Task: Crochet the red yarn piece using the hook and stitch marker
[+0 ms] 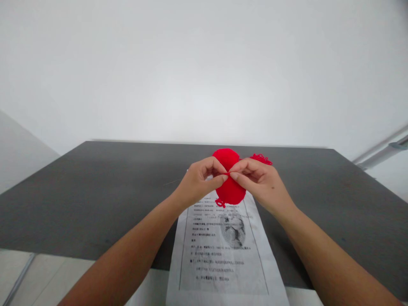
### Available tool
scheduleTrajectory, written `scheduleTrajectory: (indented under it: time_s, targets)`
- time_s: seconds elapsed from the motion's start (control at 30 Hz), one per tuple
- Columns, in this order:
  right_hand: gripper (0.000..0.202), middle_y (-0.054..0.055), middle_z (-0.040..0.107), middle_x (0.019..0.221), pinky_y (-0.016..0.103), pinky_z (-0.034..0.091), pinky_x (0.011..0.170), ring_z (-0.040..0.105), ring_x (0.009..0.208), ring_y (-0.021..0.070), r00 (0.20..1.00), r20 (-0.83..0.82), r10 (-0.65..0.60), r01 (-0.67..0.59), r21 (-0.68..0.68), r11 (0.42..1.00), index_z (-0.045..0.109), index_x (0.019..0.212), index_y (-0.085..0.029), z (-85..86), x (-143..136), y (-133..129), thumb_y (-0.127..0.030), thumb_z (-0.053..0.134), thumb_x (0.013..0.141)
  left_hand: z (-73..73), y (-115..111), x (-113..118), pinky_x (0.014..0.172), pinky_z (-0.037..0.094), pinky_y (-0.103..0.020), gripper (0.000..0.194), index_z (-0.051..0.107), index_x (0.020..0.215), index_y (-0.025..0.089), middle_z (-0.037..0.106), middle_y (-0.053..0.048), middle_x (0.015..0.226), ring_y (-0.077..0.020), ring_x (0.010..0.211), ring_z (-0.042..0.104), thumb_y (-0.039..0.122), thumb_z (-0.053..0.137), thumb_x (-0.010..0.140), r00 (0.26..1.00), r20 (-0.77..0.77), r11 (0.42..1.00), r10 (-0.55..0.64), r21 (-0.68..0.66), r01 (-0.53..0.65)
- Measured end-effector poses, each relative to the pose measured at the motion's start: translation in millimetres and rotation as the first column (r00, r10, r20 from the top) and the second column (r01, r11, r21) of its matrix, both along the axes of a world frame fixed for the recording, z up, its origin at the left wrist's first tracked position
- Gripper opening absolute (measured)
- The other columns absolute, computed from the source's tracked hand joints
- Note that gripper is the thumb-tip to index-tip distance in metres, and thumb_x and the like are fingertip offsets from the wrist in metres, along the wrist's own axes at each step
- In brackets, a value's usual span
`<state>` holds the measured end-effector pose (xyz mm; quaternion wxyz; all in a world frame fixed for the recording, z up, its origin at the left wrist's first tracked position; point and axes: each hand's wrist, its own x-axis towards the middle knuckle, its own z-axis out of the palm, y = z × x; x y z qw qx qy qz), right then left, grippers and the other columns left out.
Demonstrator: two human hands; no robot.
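Note:
My left hand [205,176] and my right hand [255,176] meet above the printed sheet, both closed in a pinch. Between their fingertips is a red crocheted piece [232,191], gripped at its narrow middle. One rounded lobe shows above the fingers and another below them. A small tangle of red yarn loops hangs at the lower lobe's left edge. Behind my right hand, more looped red yarn [261,159] is partly visible. The fingers cover the middle of the piece, so any small tool there is hidden.
A white sheet [197,284] with printed text and a dark picture lies under my hands and reaches past the near edge of the dark grey table [111,182]. A white wall rises behind the table. A metal pipe [381,155] shows at the right.

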<state>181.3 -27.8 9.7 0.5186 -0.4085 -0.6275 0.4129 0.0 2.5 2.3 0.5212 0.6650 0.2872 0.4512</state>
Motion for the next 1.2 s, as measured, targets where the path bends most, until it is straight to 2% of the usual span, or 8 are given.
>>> scheduleTrajectory:
  time_s: [0.3,0.5,0.7,1.0,1.2]
  targets:
    - [0.006,0.0,0.067,0.065,0.025,0.044,0.058,0.057,0.059,0.0128,0.997,-0.045,-0.064,0.065,0.027,0.998,0.069,0.074,-0.018,-0.5,-0.5,1.2,-0.022,0.071,0.076,1.2,0.4,0.7,0.066,0.044,-0.026,0.01,0.063,0.078,0.016,0.06,0.001,0.075,-0.0126,0.069,0.054,0.021,0.072,0.075,1.0,0.021,1.0,-0.003,0.01,0.003]
    - [0.007,-0.001,0.066,0.063,0.025,0.041,0.056,0.055,0.057,0.0121,0.993,-0.089,-0.078,0.08,0.023,0.996,0.07,0.074,-0.019,-0.3,0.7,2.4,-0.024,0.073,0.077,1.6,0.0,0.9,0.06,0.041,-0.025,0.015,0.061,0.076,0.017,0.059,0.002,0.071,-0.0114,0.063,0.051,0.027,0.071,0.079,0.999,0.037,0.999,-0.012,-0.038,0.013]
    - [0.004,0.001,0.072,0.069,0.026,0.045,0.06,0.061,0.061,0.0136,0.992,-0.116,-0.042,0.043,0.003,0.999,0.075,0.078,-0.019,-0.9,0.5,2.5,-0.023,0.074,0.078,0.9,-1.6,0.2,0.06,0.041,-0.025,0.013,0.061,0.075,0.018,0.058,0.002,0.072,-0.0118,0.064,0.05,0.026,0.07,0.08,0.999,0.019,0.999,0.029,0.046,-0.03]
    - [0.005,0.0,0.071,0.066,0.024,0.047,0.058,0.061,0.059,0.0125,0.993,-0.105,-0.06,0.059,-0.011,0.998,0.074,0.075,-0.018,2.6,-0.1,0.3,-0.022,0.075,0.075,-0.7,-0.1,-0.5,0.065,0.043,-0.027,0.007,0.061,0.075,0.019,0.06,0.001,0.073,-0.0137,0.069,0.054,0.021,0.065,0.081,0.993,-0.047,0.974,0.111,0.203,-0.099]
    - [0.006,-0.001,0.07,0.064,0.023,0.047,0.058,0.06,0.059,0.0117,0.99,-0.123,-0.062,0.058,-0.032,0.998,0.073,0.073,-0.018,2.2,-1.5,0.6,-0.022,0.076,0.073,-1.5,-0.6,1.1,0.066,0.043,-0.027,0.008,0.062,0.075,0.019,0.061,0.001,0.074,-0.0135,0.07,0.054,0.021,0.065,0.082,0.995,-0.028,0.976,0.094,0.2,-0.087]
